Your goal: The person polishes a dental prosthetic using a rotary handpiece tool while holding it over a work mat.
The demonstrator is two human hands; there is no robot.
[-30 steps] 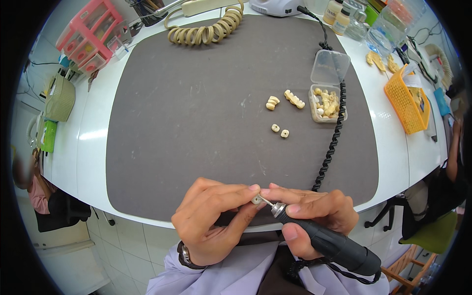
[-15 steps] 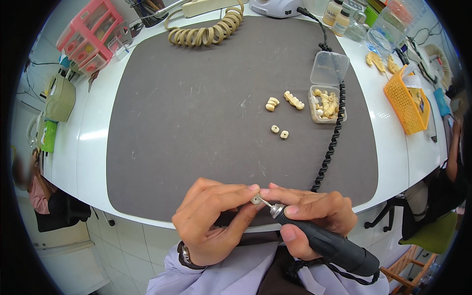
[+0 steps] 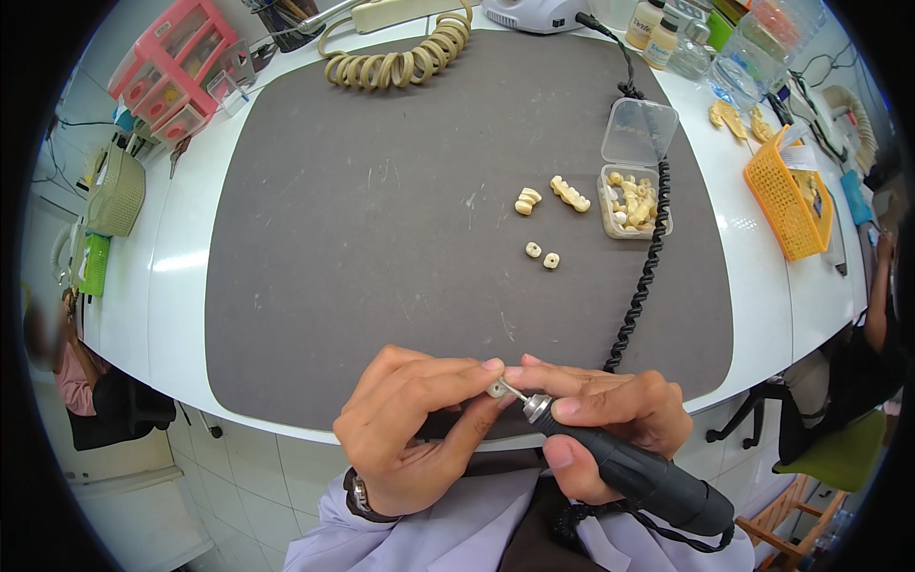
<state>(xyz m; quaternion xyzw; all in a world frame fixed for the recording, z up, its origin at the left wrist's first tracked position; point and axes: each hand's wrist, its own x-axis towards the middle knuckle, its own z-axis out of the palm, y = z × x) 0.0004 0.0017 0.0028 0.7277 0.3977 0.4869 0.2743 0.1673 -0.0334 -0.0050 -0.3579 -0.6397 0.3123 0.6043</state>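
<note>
A dark grey mat (image 3: 381, 238) covers the white counter (image 3: 172, 276), with an open clear plastic box (image 3: 637, 195) of cream tooth pieces beside an orange basket (image 3: 789, 195). The left hand (image 3: 410, 434) pinches a small cream crown (image 3: 496, 388); the right hand (image 3: 610, 419) grips a black rotary handpiece (image 3: 634, 472), its bur touching the crown. Nothing has shifted since a second ago.

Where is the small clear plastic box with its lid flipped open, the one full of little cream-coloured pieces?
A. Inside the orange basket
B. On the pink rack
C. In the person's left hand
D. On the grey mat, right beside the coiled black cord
D: the small clear plastic box sits on the grey mat, with the coiled black cord running along its right side.
</note>
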